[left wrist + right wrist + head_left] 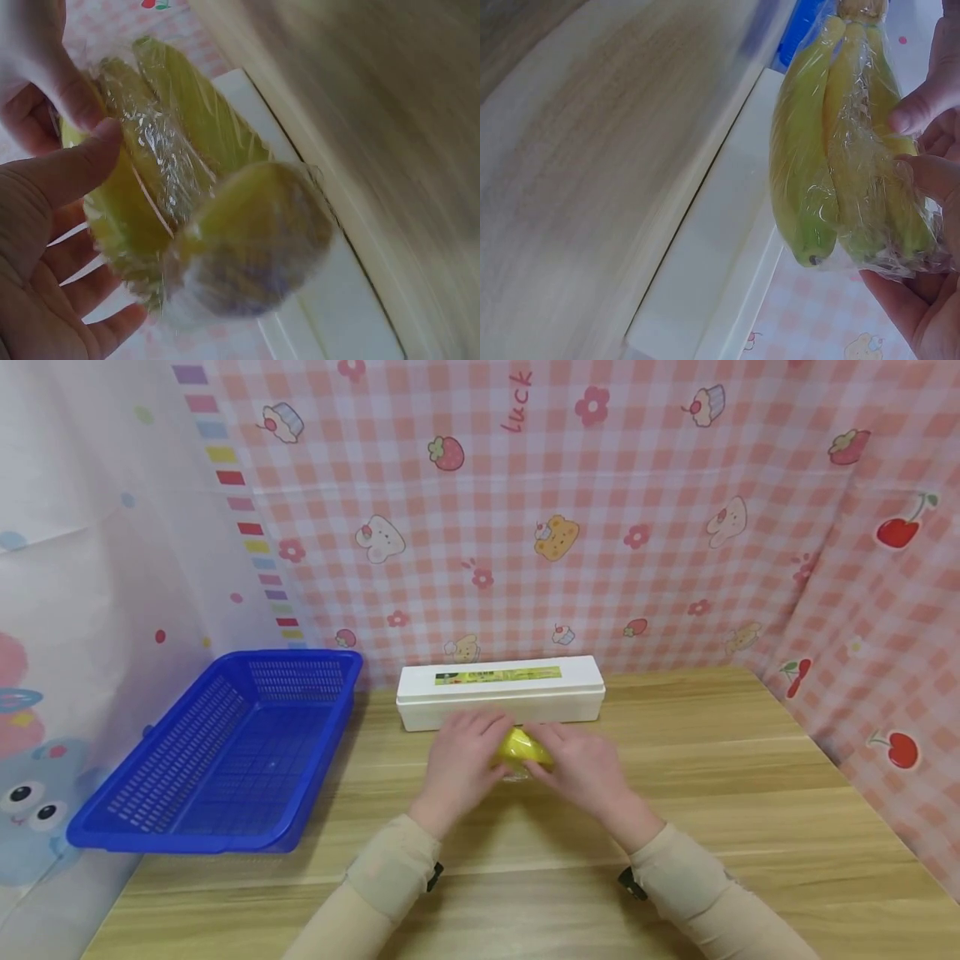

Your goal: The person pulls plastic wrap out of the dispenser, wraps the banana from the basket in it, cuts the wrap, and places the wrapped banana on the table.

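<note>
A bunch of yellow-green bananas (522,747) wrapped in clear plastic film is held between my two hands, raised over the table. The left hand (467,758) grips its left side; in the left wrist view its thumb presses on the film and its fingers are spread underneath. Opposite it, the right hand (581,766) holds the other side, thumb on top and fingers below in the right wrist view. The film looks wrinkled and shiny over the bananas (806,165). The brownish stem end (861,10) is also under film. Palms are mostly hidden in the head view.
Just beyond the hands lies a long white box (498,687) with a yellow-green label, against the back curtain. At the left stands a blue plastic basket (318,777) with slotted sides. The wood-grain table (735,777) is bordered by patterned curtains at left, back and right.
</note>
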Available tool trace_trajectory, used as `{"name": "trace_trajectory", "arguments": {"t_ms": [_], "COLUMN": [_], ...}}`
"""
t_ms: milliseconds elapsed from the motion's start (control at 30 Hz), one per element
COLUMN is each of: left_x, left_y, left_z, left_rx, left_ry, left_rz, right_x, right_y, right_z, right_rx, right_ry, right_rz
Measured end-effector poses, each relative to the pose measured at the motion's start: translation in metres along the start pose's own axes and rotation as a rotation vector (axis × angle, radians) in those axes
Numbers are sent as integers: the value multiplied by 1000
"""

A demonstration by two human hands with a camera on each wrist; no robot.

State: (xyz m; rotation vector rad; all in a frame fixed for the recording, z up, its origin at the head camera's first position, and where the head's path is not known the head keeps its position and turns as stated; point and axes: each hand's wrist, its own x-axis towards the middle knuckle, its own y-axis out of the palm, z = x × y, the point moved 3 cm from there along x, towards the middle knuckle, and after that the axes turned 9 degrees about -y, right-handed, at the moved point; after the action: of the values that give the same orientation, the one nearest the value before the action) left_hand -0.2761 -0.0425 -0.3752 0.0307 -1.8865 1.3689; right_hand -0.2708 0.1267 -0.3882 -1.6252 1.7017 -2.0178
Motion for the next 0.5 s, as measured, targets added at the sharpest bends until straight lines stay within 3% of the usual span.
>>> {"name": "trace_trajectory", "arguments": {"t_ms": [300, 500], "left_x": [-2, -5], "left_y": [8, 11], "left_z": [-2, 2], "left_rx": [-20, -37], "left_ry": [-52, -151], "left_rz": [-4, 26], "right_x": [3, 4], "right_y": [-4, -15], "right_z": [6, 1], "right_rx": [28, 194], "right_ry": [-26, -54], "right_rz": [-3, -57]}}
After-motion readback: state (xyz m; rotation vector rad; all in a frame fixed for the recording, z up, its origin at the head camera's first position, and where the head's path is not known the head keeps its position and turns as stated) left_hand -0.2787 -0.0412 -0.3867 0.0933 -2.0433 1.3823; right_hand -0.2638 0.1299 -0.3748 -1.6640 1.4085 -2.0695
